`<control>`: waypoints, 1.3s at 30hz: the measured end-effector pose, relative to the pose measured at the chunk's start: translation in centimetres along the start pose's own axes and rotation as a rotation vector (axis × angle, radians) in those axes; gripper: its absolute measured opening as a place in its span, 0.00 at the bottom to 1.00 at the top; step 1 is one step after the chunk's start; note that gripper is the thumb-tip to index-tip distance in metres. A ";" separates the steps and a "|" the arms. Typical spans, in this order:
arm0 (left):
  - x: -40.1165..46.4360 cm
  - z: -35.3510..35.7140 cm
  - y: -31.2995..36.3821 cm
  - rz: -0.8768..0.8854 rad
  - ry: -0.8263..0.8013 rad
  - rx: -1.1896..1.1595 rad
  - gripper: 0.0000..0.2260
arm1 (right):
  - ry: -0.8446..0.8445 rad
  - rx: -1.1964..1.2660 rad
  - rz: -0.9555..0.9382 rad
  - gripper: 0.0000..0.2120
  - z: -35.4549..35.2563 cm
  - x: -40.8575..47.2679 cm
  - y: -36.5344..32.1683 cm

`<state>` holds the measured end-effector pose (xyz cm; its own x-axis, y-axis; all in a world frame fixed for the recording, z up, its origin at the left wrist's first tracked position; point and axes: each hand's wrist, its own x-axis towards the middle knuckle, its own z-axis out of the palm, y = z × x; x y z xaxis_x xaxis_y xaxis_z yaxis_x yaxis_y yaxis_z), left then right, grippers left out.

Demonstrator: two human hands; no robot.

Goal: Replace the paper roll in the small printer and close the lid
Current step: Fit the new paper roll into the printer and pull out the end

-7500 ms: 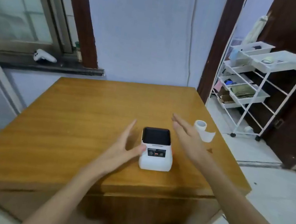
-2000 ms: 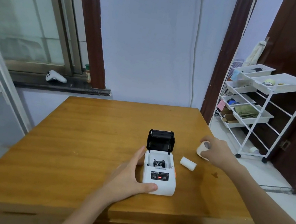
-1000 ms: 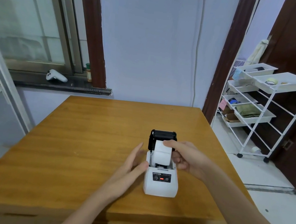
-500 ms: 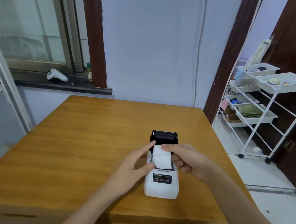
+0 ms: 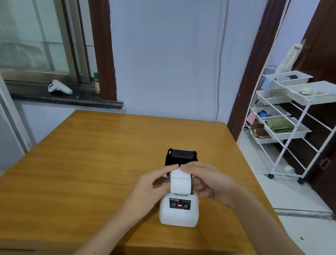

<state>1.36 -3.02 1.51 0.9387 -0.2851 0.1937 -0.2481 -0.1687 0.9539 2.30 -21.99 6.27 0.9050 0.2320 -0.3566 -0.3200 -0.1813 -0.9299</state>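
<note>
A small white printer [image 5: 179, 213] stands on the wooden table [image 5: 96, 160], its black lid [image 5: 181, 156] tipped up and open at the back. A white paper roll [image 5: 181, 182] sits in the printer's open bay, sticking up above the body. My left hand [image 5: 149, 186] pinches the roll's left side, thumb and forefinger at its top edge. My right hand [image 5: 209, 182] grips the roll from the right, with its fingers over the top and side. The bay's inside is hidden by the roll and my fingers.
A white wire rack [image 5: 294, 124] on wheels with trays stands on the floor to the right of the table. A white game controller [image 5: 59, 88] lies on the dark windowsill at the back left. The table's front edge is near me.
The lid was shut, then opened. My right hand fetched the roll from the table's right side and brought it to the bay. Both hands now hold it lower in the bay.
</note>
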 end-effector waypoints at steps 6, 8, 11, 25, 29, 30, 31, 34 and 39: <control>0.3 0.0 -0.6 -0.016 0.043 -0.026 0.16 | -0.054 -0.042 -0.027 0.13 -0.2 -0.1 0.0; 0.5 -0.1 -0.8 -0.030 0.058 -0.035 0.17 | -0.104 0.011 -0.011 0.16 -0.5 -0.2 0.1; 0.6 -0.3 -0.9 -0.036 0.052 -0.048 0.18 | -0.168 0.076 -0.035 0.16 -0.9 -0.3 0.4; -0.2 -0.9 -0.3 -0.049 -0.076 0.130 0.25 | 0.113 -0.246 -0.445 0.16 -0.1 -0.2 2.5; -1.5 -1.5 -1.4 -0.084 -0.139 0.136 0.33 | 0.128 -0.235 -0.421 0.15 0.3 -0.1 3.1; -1.7 -1.6 -1.6 -0.083 -0.143 0.135 0.34 | 0.129 -0.238 -0.413 0.15 0.4 0.0 3.2; -1.8 -1.5 -1.8 -0.082 -0.144 0.137 0.34 | 0.129 -0.236 -0.406 0.15 0.4 0.0 3.2; -1.9 -1.3 -1.8 -0.084 -0.152 0.141 0.38 | 0.136 -0.219 -0.393 0.15 0.2 -0.1 3.2; -2.1 -1.1 -1.8 -0.094 -0.161 0.152 0.41 | 0.140 -0.180 -0.360 0.15 -0.2 -0.4 3.3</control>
<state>0.10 -1.12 -0.38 0.9121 -0.4061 0.0554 -0.2064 -0.3384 0.9181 0.90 -22.84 3.33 0.9833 0.1815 0.0155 0.0665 -0.2788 -0.9581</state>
